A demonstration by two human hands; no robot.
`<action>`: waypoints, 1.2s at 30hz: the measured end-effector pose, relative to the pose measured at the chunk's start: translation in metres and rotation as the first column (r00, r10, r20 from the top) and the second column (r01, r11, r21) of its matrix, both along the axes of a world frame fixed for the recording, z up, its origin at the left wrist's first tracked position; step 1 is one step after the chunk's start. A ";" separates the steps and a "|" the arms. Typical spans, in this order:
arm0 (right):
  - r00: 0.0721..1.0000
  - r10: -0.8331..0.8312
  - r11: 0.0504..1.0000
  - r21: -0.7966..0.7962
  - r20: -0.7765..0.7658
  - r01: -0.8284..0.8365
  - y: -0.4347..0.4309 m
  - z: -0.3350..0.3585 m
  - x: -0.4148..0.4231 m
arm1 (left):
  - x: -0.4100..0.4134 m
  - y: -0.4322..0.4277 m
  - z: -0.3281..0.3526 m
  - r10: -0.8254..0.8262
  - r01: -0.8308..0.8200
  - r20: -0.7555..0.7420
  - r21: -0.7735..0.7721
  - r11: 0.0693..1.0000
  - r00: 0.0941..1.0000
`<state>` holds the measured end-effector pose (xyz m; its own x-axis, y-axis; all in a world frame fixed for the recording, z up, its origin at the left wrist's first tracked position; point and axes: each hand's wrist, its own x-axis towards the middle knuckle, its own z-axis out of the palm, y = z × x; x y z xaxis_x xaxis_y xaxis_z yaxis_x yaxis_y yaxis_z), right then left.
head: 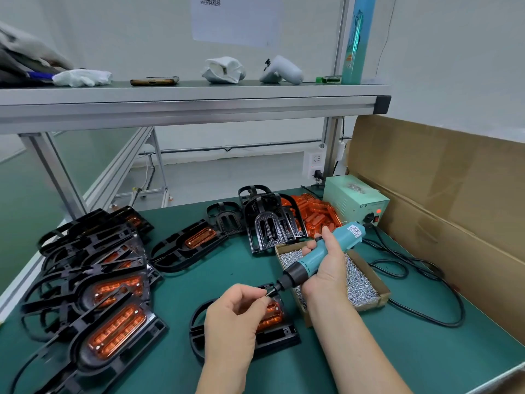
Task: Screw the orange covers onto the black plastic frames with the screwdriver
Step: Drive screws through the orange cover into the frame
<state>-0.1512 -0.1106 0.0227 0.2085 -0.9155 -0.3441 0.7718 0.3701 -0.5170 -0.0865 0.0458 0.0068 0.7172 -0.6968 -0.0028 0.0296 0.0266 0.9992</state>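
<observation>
Gripping cylindrical teal screwdriver (316, 257), right hand (326, 270); left hand (235, 311) pinches its bit (272, 292)

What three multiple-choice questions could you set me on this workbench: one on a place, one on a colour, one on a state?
1. Where is the box of screws?
A) on the upper shelf
B) on the green mat, beside the right hand
C) on the floor

2. What colour is the body of the screwdriver?
A) teal
B) red
C) yellow

3. What is the left hand doing?
A) lying flat
B) pinching a small part at the screwdriver's bit
C) pulling the cable

Answers:
1 B, the box rests on the mat by that hand.
2 A, the handle that the right hand grips is teal.
3 B, thumb and forefinger meet at the bit's tip.
</observation>
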 end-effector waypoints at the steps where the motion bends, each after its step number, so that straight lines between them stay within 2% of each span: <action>1: 1.000 0.002 1.000 0.003 -0.007 -0.002 0.001 0.000 0.001 | 0.000 0.000 0.000 0.017 -0.018 0.040 0.014 1.000 0.999; 3: 1.000 0.006 1.000 0.018 -0.024 -0.005 0.003 0.001 0.004 | 0.000 0.001 -0.001 0.055 -0.063 0.169 0.045 0.997 0.984; 5: 1.000 0.001 0.999 0.047 -0.023 0.000 0.005 0.001 0.008 | -0.002 0.004 0.000 0.096 -0.122 0.360 0.050 0.991 0.928; 8: 1.000 0.003 0.996 0.085 -0.027 0.000 0.006 0.001 0.013 | -0.002 0.007 0.002 0.151 -0.176 0.628 -0.023 0.984 0.764; 10: 0.999 0.021 0.995 0.094 -0.041 -0.017 0.005 0.001 0.014 | 0.001 0.009 0.001 0.142 -0.161 0.716 -0.041 0.986 0.684; 16: 0.995 0.059 0.994 0.101 -0.082 -0.050 0.003 -0.001 0.015 | 0.005 0.011 -0.001 0.099 -0.116 0.747 -0.029 0.993 0.657; 28: 0.986 0.012 0.999 0.049 -0.167 -0.004 0.000 -0.003 0.024 | 0.014 0.008 0.002 -0.030 -0.100 0.772 0.121 0.988 0.635; 36: 0.962 -0.020 1.000 -0.019 -0.271 0.015 0.001 -0.001 0.028 | 0.017 0.006 0.002 -0.080 -0.122 0.807 0.185 0.975 0.585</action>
<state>-0.1231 -0.1097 0.0218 0.0935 -0.9243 -0.3700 0.6078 0.3473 -0.7141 -0.0699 0.0522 0.0085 0.5068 -0.7364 0.4481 -0.7868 -0.1827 0.5895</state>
